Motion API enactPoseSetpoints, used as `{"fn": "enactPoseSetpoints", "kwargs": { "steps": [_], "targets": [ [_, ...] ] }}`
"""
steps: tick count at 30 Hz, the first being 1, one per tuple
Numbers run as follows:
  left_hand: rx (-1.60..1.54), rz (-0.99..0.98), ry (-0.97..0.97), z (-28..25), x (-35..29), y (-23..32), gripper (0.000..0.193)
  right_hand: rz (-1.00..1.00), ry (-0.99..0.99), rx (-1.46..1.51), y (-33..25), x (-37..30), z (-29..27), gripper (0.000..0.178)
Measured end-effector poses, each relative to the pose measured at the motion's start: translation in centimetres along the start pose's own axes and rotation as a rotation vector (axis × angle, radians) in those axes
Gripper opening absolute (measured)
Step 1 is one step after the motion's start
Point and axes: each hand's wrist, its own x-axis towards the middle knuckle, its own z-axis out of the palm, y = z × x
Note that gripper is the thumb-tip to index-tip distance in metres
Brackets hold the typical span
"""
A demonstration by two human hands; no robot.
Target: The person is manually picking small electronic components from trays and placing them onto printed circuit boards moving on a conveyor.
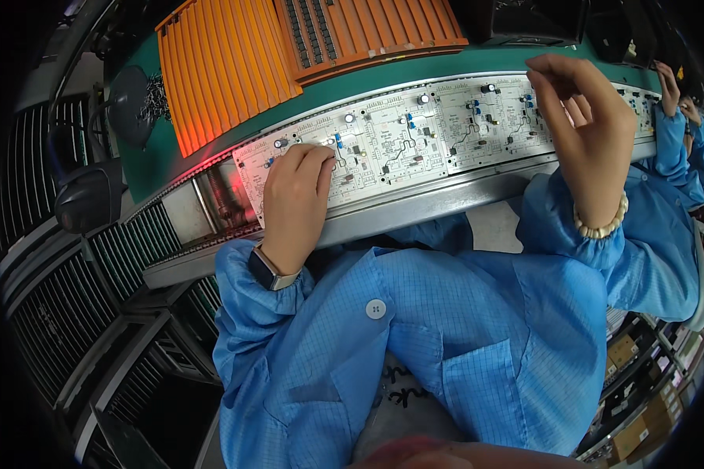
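Observation:
Printed circuit boards (pixel 375 144), white and joined in panels, lie along a metal rail. They carry black capacitors (pixel 423 99), blue parts (pixel 412 120) and small dark components. My left hand (pixel 296 191) rests over the left end of the boards, its fingers drawn together at the surface near a blue part. Whatever those fingertips hold, if anything, is hidden. Raised above the boards farther right is my right hand (pixel 587 117), thumb and forefinger nearly meeting and the other fingers curled. I cannot make out anything between them.
Beyond the rail, orange ribbed trays (pixel 223 70) sit on a green surface (pixel 145 168); one tray (pixel 375 31) holds rows of dark parts. Black bins (pixel 532 19) stand at the back. Board racks (pixel 141 250) fill the left. Another person's hands (pixel 668 90) work at far right.

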Motion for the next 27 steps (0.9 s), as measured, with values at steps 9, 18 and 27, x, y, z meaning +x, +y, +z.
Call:
{"fn": "enactPoseSetpoints", "kwargs": {
  "steps": [9,18,27],
  "targets": [
    [0.109,0.007,-0.053,-0.4,0.7,1.0,0.012,-0.15,-0.162,-0.164,-1.9,-0.4,-0.1,0.015],
    [0.163,0.064,-0.103,-0.6,1.2,2.0,0.011,0.105,-0.355,0.247,-1.3,-3.4,5.8,0.015],
    [-0.009,0.036,-0.064,0.0,0.7,0.4,0.01,0.195,-0.389,0.173,-0.8,-3.9,10.2,0.017]
  ]
}}
